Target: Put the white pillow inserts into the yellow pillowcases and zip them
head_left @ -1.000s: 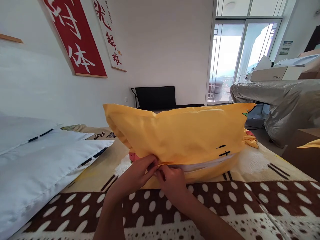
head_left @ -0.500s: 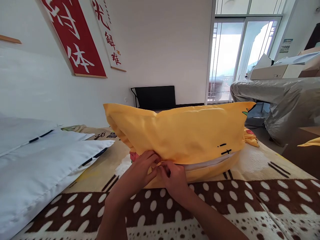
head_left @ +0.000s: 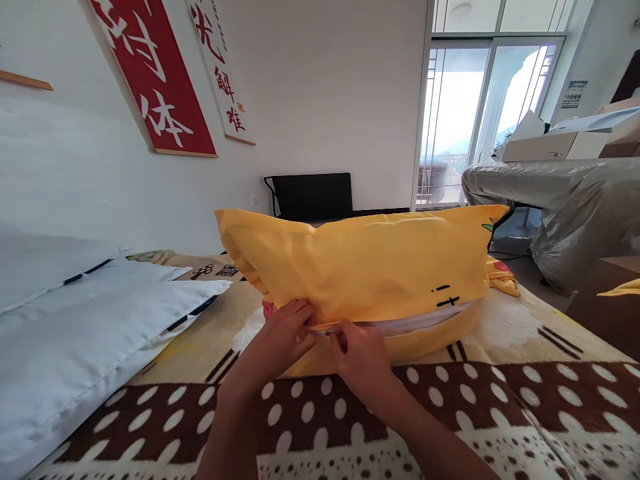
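A yellow pillowcase (head_left: pixel 370 267) with a pillow inside stands on its long edge across the bed. Along its lower side the opening gapes on the right, where the white pillow (head_left: pixel 417 321) shows through. My left hand (head_left: pixel 287 333) pinches the yellow fabric at the left end of that opening. Just right of it, my right hand (head_left: pixel 363 350) is closed with thumb and forefinger on a small dark zipper pull (head_left: pixel 329 333). The stretch of opening left of the pull lies between my two hands.
White pillows (head_left: pixel 100 333) with dark-striped edges lie at the left on a patterned blanket (head_left: pixel 310 413). Another bit of yellow cloth (head_left: pixel 505 279) lies behind the pillowcase. Plastic-covered furniture (head_left: pixel 575 193) bearing cardboard boxes (head_left: pixel 550 147) stands at the right.
My right hand has slid a little to the right along the opening, away from the left hand. The zipper pull now shows between them. My left hand stays nearly in place.
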`<action>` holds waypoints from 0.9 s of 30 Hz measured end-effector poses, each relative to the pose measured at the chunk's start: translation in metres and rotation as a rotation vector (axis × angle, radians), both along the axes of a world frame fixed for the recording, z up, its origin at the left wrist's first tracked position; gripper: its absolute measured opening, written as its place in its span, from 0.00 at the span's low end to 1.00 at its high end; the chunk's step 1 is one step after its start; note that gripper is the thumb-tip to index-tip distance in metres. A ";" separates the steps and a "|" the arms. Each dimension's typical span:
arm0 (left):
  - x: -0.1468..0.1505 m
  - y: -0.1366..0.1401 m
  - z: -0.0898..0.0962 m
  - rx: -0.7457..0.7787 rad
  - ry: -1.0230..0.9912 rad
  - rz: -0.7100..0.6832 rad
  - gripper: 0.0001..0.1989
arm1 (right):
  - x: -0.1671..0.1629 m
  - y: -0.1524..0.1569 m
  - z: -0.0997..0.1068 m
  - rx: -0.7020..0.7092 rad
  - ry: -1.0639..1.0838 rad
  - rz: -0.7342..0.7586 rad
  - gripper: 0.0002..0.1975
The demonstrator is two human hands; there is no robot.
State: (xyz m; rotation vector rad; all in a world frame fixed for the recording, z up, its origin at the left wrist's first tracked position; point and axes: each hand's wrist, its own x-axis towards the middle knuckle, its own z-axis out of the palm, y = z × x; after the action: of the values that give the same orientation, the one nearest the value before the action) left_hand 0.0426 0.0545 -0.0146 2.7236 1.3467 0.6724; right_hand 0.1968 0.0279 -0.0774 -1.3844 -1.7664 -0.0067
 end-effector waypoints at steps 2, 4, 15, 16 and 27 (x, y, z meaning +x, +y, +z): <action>0.004 -0.001 0.000 0.033 -0.009 -0.013 0.03 | 0.003 -0.002 0.004 -0.005 -0.033 -0.001 0.07; 0.007 -0.002 0.000 0.037 -0.026 -0.052 0.04 | 0.004 -0.004 0.006 0.006 -0.040 0.016 0.07; 0.027 0.009 -0.015 0.103 -0.215 -0.078 0.11 | 0.004 0.000 0.006 0.309 0.067 0.064 0.11; 0.030 0.012 -0.019 0.124 -0.248 -0.075 0.11 | 0.004 0.001 0.006 0.324 0.077 0.056 0.11; 0.037 0.032 -0.045 0.270 -0.416 -0.003 0.09 | 0.010 0.007 0.006 0.318 0.069 0.070 0.11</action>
State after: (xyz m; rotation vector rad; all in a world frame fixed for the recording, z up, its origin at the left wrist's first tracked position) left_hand 0.0794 0.0862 -0.0598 2.5547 1.2240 1.4174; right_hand 0.2066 0.0350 -0.0718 -1.0817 -1.6719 -0.1917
